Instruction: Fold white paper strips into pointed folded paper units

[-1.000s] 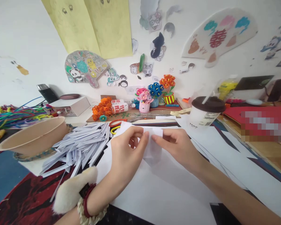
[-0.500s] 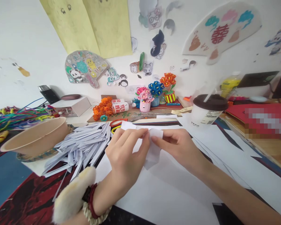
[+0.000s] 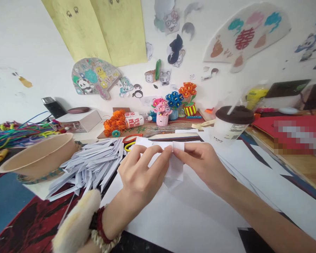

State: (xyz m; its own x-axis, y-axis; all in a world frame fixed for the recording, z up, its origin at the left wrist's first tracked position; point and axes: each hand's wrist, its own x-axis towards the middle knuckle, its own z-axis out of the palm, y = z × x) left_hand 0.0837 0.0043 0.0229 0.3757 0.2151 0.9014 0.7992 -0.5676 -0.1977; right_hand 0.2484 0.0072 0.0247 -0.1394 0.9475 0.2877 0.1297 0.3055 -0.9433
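My left hand (image 3: 143, 175) and my right hand (image 3: 204, 163) meet over the table's middle and pinch a small white folded paper piece (image 3: 175, 168) between their fingertips. The paper hangs a little below the fingers, above large white sheets (image 3: 195, 218). A plush cuff and a beaded band (image 3: 94, 225) sit on my left wrist. A heap of folded white paper strips (image 3: 92, 165) lies just left of my left hand.
A tan paper bowl (image 3: 37, 154) stands at the left, with coloured cords (image 3: 15, 131) behind it. A lidded cup with a straw (image 3: 233, 124) stands right of centre. Scissors (image 3: 131, 138), small craft flower pots (image 3: 173, 105) and glue bottles line the back.
Both hands shifted slightly up and away with the paper, and the fingertips closed nearer its top edge. The view tilted a little.
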